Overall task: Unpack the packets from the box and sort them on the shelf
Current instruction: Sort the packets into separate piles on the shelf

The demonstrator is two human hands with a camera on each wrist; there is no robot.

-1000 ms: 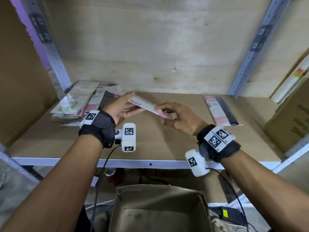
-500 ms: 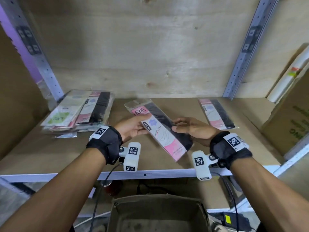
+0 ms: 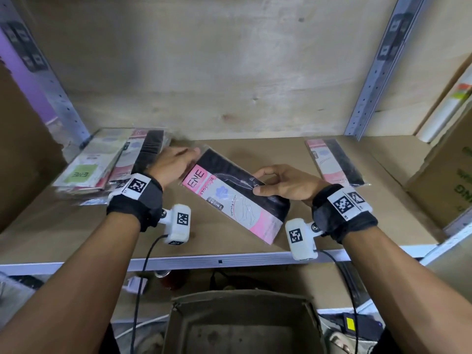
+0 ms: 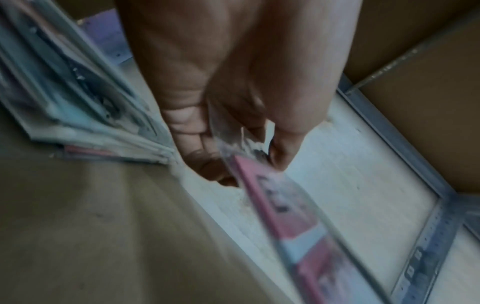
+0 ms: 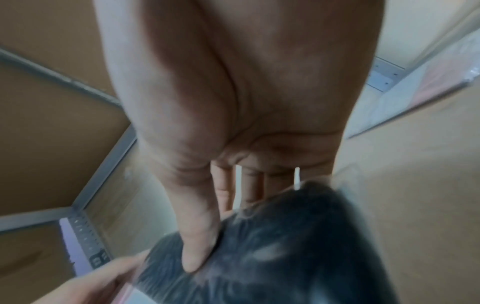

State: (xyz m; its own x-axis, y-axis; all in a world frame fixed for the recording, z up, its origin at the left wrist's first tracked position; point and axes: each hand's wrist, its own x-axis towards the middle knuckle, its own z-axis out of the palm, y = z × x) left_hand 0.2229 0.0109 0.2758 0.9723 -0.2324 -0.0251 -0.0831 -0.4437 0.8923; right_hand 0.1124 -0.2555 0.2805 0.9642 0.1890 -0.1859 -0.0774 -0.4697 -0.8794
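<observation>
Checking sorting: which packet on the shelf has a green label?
The top packet of the left stack, beside the left hand. The held packet and the lone right packet show pink.

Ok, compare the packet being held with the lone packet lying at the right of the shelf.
The held packet is gripped by the left hand and right hand; the lone packet is untouched. The held packet is above mid-shelf, near the front edge; the lone packet lies flat near the right upright. Both are pink-and-black packets in clear wrap, angled alike on the shelf.
</observation>
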